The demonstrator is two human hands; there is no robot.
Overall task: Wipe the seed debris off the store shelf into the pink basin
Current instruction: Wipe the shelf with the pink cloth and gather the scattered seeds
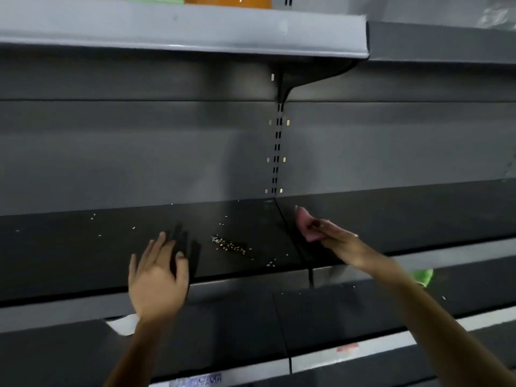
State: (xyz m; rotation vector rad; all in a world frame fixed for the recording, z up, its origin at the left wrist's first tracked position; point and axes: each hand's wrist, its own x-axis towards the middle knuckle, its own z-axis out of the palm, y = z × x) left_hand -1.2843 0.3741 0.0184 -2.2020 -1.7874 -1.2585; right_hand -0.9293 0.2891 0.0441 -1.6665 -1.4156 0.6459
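A dark store shelf (83,255) runs across the middle of the head view. Pale seed debris (230,245) lies on it in a small heap, with stray seeds scattered to the left and near the front edge. My left hand (157,277) is raised over the shelf's front edge, left of the heap, fingers straight and spread, holding nothing. To the right of the heap, my right hand (337,241) grips a pink cloth (305,224) just above the shelf, beside the seam between two shelf panels. No pink basin is in view.
An upper grey shelf (181,29) overhangs, carrying an orange item (229,0). A slotted upright (277,146) divides the back panel. Lower shelves step out toward me, with a white scrap (124,324) at left, a green object (423,276) at right and a few seeds.
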